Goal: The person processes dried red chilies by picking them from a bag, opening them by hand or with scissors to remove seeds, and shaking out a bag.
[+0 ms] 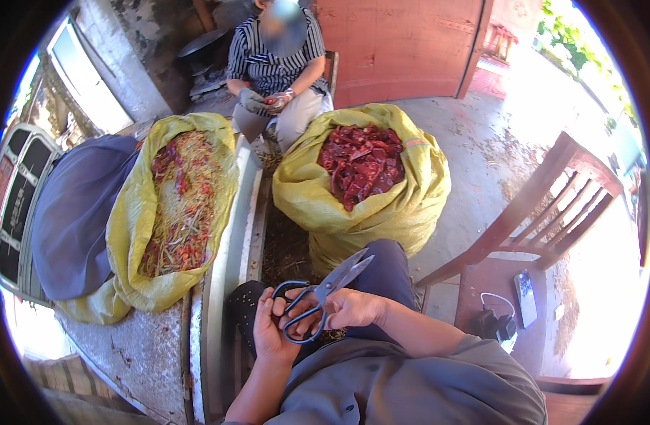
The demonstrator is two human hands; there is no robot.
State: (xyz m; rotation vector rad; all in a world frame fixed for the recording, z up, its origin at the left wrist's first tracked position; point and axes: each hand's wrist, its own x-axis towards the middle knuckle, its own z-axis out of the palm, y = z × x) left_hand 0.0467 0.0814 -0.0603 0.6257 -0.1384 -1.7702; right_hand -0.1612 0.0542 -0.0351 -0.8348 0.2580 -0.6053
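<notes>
A pair of scissors [333, 281] with dark looped handles lies across both my hands, its blades slightly apart and pointing up and to the right. My left hand [276, 329] has its fingers at the handle loops. From the other side, my right hand [354, 307] grips the scissors near the pivot and handles; some of its fingers are hidden behind the loops. Just beyond my knees stands a yellow woven sack [298, 204], filled with dark red dried chili pods [362, 162]. To the left, another yellow sack [125, 234] lies open with pale seeds, stems and red scraps [184, 207].
Opposite me a person [277, 69] in a striped top sits with gloved hands around something red. On the right, a wooden chair [476, 281] carries a phone [526, 300] and black chargers [495, 323]. A dark cloth bundle [83, 218] rests on the left-hand counter [133, 350].
</notes>
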